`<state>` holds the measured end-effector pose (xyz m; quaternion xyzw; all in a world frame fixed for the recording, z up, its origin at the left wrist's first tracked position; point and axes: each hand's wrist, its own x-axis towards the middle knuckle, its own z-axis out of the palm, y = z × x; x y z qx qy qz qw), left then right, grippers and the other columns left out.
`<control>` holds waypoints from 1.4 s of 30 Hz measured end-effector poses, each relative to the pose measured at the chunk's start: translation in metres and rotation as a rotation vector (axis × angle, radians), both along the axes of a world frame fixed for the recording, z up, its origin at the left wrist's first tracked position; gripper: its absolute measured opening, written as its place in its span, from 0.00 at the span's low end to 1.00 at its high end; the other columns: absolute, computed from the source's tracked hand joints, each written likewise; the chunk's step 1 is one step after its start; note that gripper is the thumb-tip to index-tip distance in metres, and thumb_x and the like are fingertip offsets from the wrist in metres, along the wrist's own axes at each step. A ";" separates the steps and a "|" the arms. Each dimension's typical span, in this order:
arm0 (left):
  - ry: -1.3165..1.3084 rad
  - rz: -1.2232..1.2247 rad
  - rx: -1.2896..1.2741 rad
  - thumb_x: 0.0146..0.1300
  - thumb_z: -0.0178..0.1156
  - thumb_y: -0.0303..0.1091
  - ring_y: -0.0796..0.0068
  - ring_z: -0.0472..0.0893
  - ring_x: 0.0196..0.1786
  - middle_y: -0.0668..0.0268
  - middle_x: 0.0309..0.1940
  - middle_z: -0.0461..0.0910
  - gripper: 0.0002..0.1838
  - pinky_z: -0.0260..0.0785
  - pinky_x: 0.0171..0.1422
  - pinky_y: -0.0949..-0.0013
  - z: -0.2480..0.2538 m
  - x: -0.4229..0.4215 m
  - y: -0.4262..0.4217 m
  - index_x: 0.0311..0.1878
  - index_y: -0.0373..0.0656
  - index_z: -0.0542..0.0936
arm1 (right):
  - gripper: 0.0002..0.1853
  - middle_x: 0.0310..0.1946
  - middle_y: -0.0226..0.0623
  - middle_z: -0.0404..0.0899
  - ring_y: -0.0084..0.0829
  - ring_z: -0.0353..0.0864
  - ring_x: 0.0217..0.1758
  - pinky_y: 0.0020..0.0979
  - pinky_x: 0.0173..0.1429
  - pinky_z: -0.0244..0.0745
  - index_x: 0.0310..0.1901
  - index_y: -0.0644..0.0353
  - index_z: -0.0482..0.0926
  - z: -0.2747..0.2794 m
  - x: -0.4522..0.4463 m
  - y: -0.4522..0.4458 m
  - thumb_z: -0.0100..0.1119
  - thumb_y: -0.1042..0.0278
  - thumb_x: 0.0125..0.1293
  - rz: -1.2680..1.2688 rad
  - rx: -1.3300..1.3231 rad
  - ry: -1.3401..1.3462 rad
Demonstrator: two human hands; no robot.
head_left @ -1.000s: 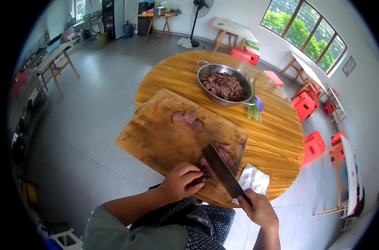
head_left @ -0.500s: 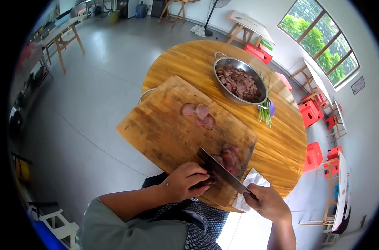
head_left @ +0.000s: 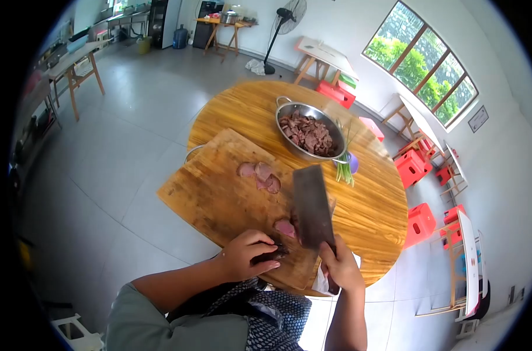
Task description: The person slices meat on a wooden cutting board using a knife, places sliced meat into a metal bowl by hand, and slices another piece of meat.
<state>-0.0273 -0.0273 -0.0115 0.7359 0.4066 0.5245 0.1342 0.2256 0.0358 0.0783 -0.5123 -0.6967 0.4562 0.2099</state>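
Observation:
My left hand (head_left: 248,257) is closed around a dark piece of meat (head_left: 277,253) near the front edge of the wooden cutting board (head_left: 201,193). In my right hand (head_left: 343,268) is a cleaver (head_left: 313,205), gripped by its handle, its broad blade raised and turned flat over the board's right side. One thin meat slice (head_left: 285,227) lies just left of the blade. The blade mostly hides the other cut meat there. Farther back on the board rest several overlapping meat slices (head_left: 263,174).
Behind the board, a two-handled metal basin (head_left: 282,126) full of sliced meat stands on the round wooden table (head_left: 371,205). Green stalks (head_left: 345,171) and a purple object (head_left: 353,163) lie beside it. White paper or cloth (head_left: 321,284) sits under the board's right corner.
The cleaver has risen from the meat and swung its blade upright and flat, hiding most of the cut pile. My left hand stays on the meat. The camera view has shifted.

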 end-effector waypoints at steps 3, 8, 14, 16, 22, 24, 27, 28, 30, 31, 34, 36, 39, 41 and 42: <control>0.028 -0.126 -0.193 0.60 0.74 0.37 0.56 0.81 0.52 0.57 0.49 0.81 0.15 0.75 0.55 0.61 0.014 -0.010 0.019 0.46 0.39 0.86 | 0.07 0.20 0.29 0.70 0.20 0.70 0.16 0.24 0.20 0.64 0.43 0.61 0.70 -0.013 0.022 -0.030 0.52 0.68 0.79 -0.202 0.019 0.195; 0.299 -0.077 -0.247 0.62 0.71 0.37 0.54 0.81 0.52 0.59 0.47 0.82 0.15 0.74 0.56 0.56 0.016 -0.010 0.097 0.49 0.41 0.83 | 0.11 0.24 0.32 0.73 0.20 0.71 0.18 0.25 0.21 0.66 0.45 0.66 0.69 -0.045 0.029 -0.085 0.55 0.65 0.79 -0.339 0.018 0.297; 0.587 -0.250 -0.573 0.58 0.73 0.34 0.54 0.81 0.50 0.58 0.44 0.82 0.15 0.72 0.52 0.54 0.019 0.009 0.131 0.45 0.42 0.80 | 0.10 0.22 0.30 0.72 0.19 0.71 0.17 0.25 0.19 0.65 0.42 0.63 0.68 -0.078 0.024 -0.103 0.54 0.66 0.79 -0.384 0.135 0.169; 0.565 -0.250 -0.497 0.57 0.72 0.32 0.52 0.80 0.52 0.57 0.44 0.82 0.15 0.73 0.54 0.54 0.006 0.007 0.131 0.45 0.42 0.80 | 0.10 0.21 0.29 0.72 0.20 0.71 0.16 0.25 0.19 0.65 0.42 0.64 0.68 -0.083 0.022 -0.104 0.54 0.66 0.79 -0.391 0.167 0.191; 0.368 -0.229 -0.540 0.57 0.71 0.27 0.54 0.81 0.50 0.58 0.41 0.82 0.11 0.73 0.53 0.58 0.019 0.008 0.112 0.41 0.41 0.79 | 0.11 0.20 0.30 0.73 0.21 0.71 0.16 0.25 0.19 0.64 0.43 0.64 0.68 -0.080 0.020 -0.106 0.54 0.65 0.79 -0.413 0.133 0.254; 0.353 -0.235 -0.604 0.57 0.70 0.26 0.56 0.82 0.49 0.58 0.41 0.82 0.10 0.73 0.52 0.59 0.030 0.011 0.111 0.40 0.41 0.79 | 0.11 0.20 0.31 0.73 0.21 0.71 0.16 0.25 0.19 0.64 0.43 0.64 0.68 -0.081 0.021 -0.106 0.54 0.64 0.79 -0.425 0.120 0.270; 0.367 -0.358 -0.580 0.58 0.68 0.25 0.58 0.82 0.47 0.59 0.40 0.81 0.09 0.73 0.51 0.60 0.040 0.013 0.117 0.42 0.41 0.80 | 0.11 0.19 0.30 0.73 0.20 0.71 0.16 0.25 0.20 0.65 0.43 0.64 0.68 -0.086 0.020 -0.107 0.54 0.64 0.79 -0.440 0.149 0.279; 0.392 -0.412 -0.484 0.59 0.68 0.25 0.58 0.82 0.48 0.58 0.40 0.81 0.09 0.73 0.52 0.61 0.040 0.014 0.121 0.42 0.41 0.80 | 0.11 0.19 0.30 0.73 0.20 0.71 0.16 0.26 0.20 0.65 0.43 0.64 0.69 -0.083 0.018 -0.108 0.54 0.64 0.79 -0.447 0.135 0.289; 0.433 -0.455 -0.342 0.59 0.67 0.24 0.58 0.82 0.50 0.58 0.42 0.81 0.09 0.74 0.55 0.60 0.035 0.023 0.133 0.44 0.43 0.82 | 0.11 0.21 0.30 0.74 0.20 0.71 0.17 0.27 0.20 0.65 0.46 0.65 0.69 -0.084 0.019 -0.110 0.54 0.65 0.79 -0.462 0.117 0.261; 0.400 -0.441 -0.348 0.58 0.69 0.26 0.58 0.82 0.50 0.58 0.42 0.81 0.11 0.74 0.55 0.59 0.031 0.026 0.136 0.44 0.43 0.82 | 0.12 0.19 0.33 0.75 0.22 0.73 0.17 0.29 0.21 0.66 0.45 0.66 0.70 -0.092 0.020 -0.109 0.55 0.64 0.79 -0.474 0.150 0.269; 0.441 -0.356 -0.208 0.55 0.72 0.30 0.56 0.81 0.50 0.57 0.44 0.81 0.14 0.74 0.54 0.57 0.009 0.044 0.148 0.45 0.42 0.81 | 0.13 0.18 0.37 0.77 0.24 0.75 0.16 0.31 0.22 0.68 0.44 0.67 0.72 -0.088 0.019 -0.112 0.56 0.63 0.78 -0.489 0.197 0.279; 0.539 -0.247 -0.078 0.54 0.73 0.32 0.55 0.81 0.50 0.56 0.45 0.81 0.16 0.73 0.54 0.56 0.006 0.034 0.151 0.45 0.42 0.81 | 0.13 0.18 0.37 0.77 0.25 0.75 0.16 0.30 0.22 0.68 0.44 0.67 0.72 -0.092 0.016 -0.112 0.56 0.63 0.78 -0.521 0.171 0.279; 0.617 -0.382 -0.452 0.53 0.74 0.32 0.52 0.80 0.51 0.55 0.46 0.80 0.19 0.72 0.54 0.57 0.025 0.039 0.149 0.46 0.38 0.80 | 0.13 0.16 0.36 0.77 0.25 0.75 0.15 0.30 0.21 0.67 0.45 0.68 0.73 -0.093 0.015 -0.112 0.56 0.64 0.78 -0.514 0.170 0.270; 0.533 -0.368 -0.390 0.53 0.74 0.31 0.52 0.80 0.50 0.55 0.45 0.80 0.18 0.73 0.53 0.57 0.017 0.036 0.142 0.46 0.37 0.80 | 0.13 0.16 0.36 0.77 0.25 0.75 0.15 0.30 0.21 0.67 0.45 0.68 0.73 -0.093 0.016 -0.112 0.56 0.64 0.78 -0.521 0.176 0.268; 0.450 -0.357 -0.325 0.53 0.73 0.29 0.52 0.80 0.49 0.55 0.43 0.81 0.18 0.73 0.53 0.57 0.017 0.034 0.138 0.45 0.37 0.80 | 0.11 0.18 0.33 0.75 0.22 0.73 0.16 0.28 0.20 0.66 0.47 0.66 0.72 -0.093 0.016 -0.112 0.54 0.64 0.79 -0.509 0.160 0.276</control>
